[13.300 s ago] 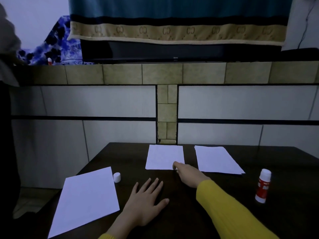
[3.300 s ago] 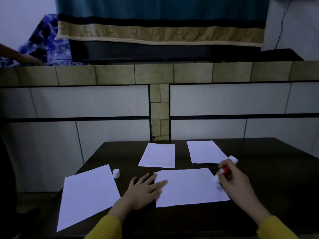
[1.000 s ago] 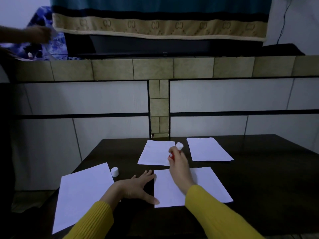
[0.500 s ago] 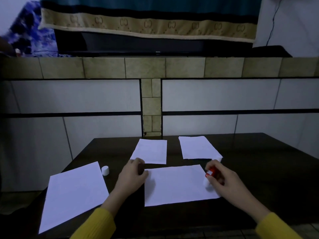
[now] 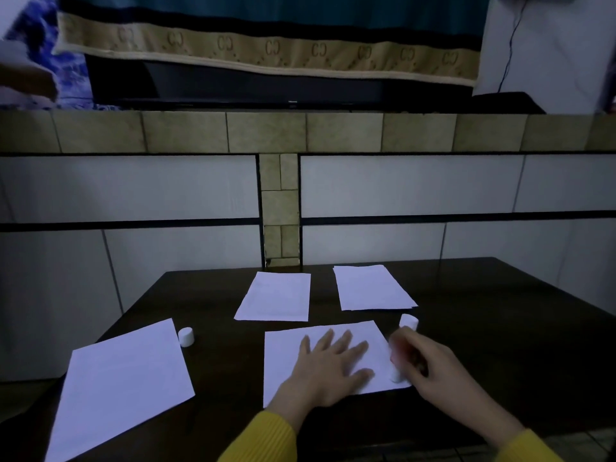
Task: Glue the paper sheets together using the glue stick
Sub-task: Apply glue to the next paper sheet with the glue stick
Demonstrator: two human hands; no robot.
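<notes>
The left hand [image 5: 333,368] lies flat on the near paper sheet [image 5: 283,361] while the right hand [image 5: 430,365] grips the glue stick [image 5: 398,368] at its right edge, so gluing seems underway, with no sheet visibly joined yet.

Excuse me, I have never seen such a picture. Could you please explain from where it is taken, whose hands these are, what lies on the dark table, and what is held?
The camera is worn on a person's head and looks forward and down, so both hands belong to that person. The left hand lies flat, fingers spread, on the nearest paper sheet. The right hand grips a glue stick at that sheet's right edge; it looks blurred. On the table also lie a large sheet on the left, two farther sheets, and a small white cap.
</notes>
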